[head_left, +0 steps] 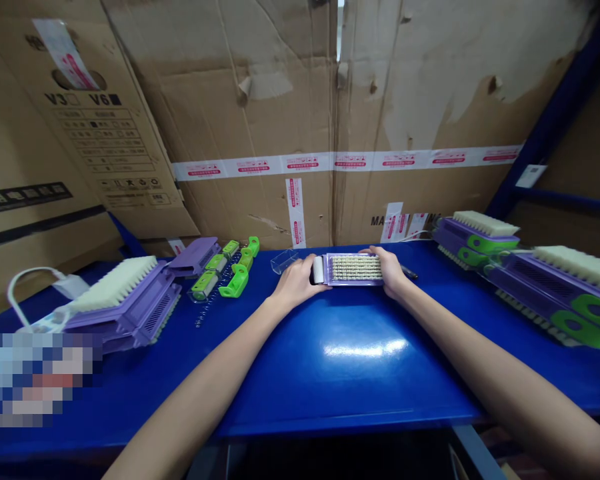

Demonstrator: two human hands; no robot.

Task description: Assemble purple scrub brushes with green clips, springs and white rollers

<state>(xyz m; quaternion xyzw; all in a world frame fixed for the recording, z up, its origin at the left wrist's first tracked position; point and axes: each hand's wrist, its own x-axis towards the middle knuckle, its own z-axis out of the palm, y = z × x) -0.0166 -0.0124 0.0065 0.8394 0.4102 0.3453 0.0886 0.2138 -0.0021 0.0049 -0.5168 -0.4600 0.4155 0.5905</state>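
Note:
Between my two hands is a purple-edged brush [355, 269], held level with rows of cream bristles facing me. My left hand [293, 280] grips its left end, where a whitish ribbed piece [319, 270] shows near the thumb. Around the right end my right hand [389, 270] is closed, with its fingers partly hidden behind the brush. A clear plastic piece [283, 261] lies just behind my left hand. Beside my right hand rests a dark slim object [409, 272], mostly hidden.
Purple brush bodies with cream bristles [123, 280] are stacked at left, near a white cable [27, 273]. Green parts [236, 281] and springs [199, 313] lie left of centre. Purple-and-green brushes [545, 287] stand at right. Cardboard [255, 100] walls the blue table [340, 393].

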